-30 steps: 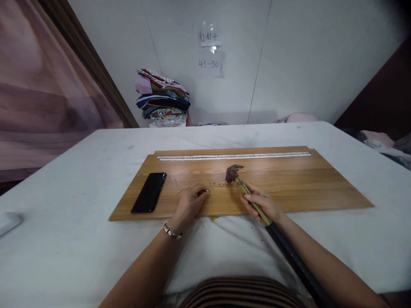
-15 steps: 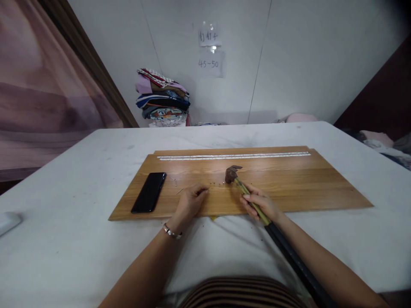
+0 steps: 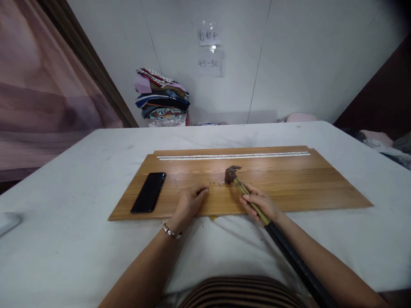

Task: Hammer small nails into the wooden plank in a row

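Observation:
My right hand (image 3: 258,202) is wrapped round the yellow upper handle of a claw hammer (image 3: 230,174), whose lower handle is black. The rusty head rests on or just above a wooden board (image 3: 298,184), beside a short row of small nail heads (image 3: 214,183). My left hand (image 3: 192,200) lies on the board to the left of that row, thumb and fingertips pinched together. Whatever may be between those fingertips is too small to make out. A few loose nails (image 3: 175,182) lie between the left hand and a black phone (image 3: 148,192).
Two white strips with markings (image 3: 234,156) run along the board's far side. Under the board is a white-covered table (image 3: 64,188). A stack of folded cloth (image 3: 163,98) stands behind it at the wall. A white object (image 3: 9,222) sits at the left edge.
Almost nothing differs. Both hands and the hammer hold the same places, with only a very slight shift of the whole view.

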Demonstrator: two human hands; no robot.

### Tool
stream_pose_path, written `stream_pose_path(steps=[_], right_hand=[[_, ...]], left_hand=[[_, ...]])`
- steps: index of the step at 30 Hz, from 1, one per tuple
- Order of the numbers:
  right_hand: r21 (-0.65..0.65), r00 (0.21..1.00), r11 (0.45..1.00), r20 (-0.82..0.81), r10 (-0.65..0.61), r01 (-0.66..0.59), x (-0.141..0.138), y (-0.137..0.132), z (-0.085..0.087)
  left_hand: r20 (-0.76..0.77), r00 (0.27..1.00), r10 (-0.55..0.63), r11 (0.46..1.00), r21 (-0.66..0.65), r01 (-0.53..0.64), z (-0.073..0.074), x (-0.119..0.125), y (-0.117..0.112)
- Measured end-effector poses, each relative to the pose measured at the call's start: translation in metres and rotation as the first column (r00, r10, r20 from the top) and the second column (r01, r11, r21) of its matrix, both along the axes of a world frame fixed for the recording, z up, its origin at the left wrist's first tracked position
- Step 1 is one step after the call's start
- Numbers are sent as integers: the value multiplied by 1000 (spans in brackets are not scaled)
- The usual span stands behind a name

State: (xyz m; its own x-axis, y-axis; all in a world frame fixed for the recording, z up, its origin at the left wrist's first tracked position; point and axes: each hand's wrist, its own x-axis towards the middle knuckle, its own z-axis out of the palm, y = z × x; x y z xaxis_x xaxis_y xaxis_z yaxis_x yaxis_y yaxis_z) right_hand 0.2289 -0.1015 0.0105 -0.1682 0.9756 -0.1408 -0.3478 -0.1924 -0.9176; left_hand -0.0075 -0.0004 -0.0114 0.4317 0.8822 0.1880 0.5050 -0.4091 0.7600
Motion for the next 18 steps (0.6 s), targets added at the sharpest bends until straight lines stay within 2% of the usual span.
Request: stream_pose_path(steps=[10, 18], right_hand=[[29, 1000, 999, -20, -12, 13, -1, -1, 5], [22, 1000, 1000, 16, 7, -7, 0, 0, 0]], left_hand=[[-7, 1000, 0, 1000, 2, 0, 1, -1, 0], [-13, 1000, -11, 1000, -1, 11, 1, -1, 1]])
